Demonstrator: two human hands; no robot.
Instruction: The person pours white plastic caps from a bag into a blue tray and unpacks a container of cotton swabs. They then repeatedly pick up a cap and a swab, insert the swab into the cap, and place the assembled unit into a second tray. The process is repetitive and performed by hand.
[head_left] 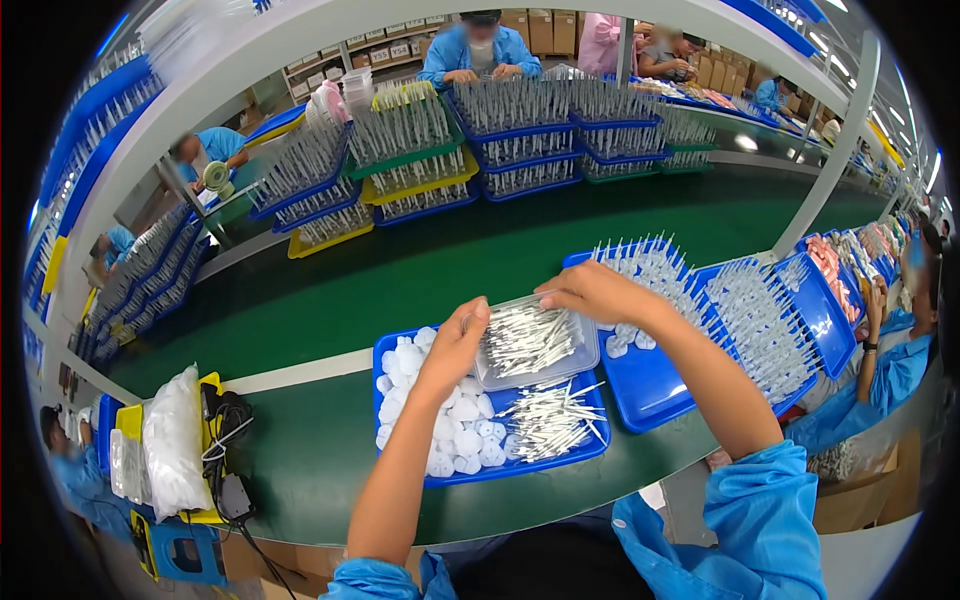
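Both my hands hold a clear plastic box (585, 345) filled with thin white sticks with darker tips (527, 338). My left hand (457, 348) is closed on its left side, thumb at the upper corner. At the far right corner, my right hand (598, 293) grips the rim with bent fingers. The box hovers over, or rests at, the far part of a blue tray (480, 478); I cannot tell whether it touches. White round puff-like pieces (455, 430) fill the tray's left side. A loose heap of similar white sticks (552, 420) lies on its right side, just below the box.
Blue trays (645, 392) of upright sticks and white pieces stand at right. Stacked trays (520, 150) line the far side of the green bench (300, 330). At left are a white-filled plastic bag (177, 445) and a black cable (228, 430). Co-workers sit around.
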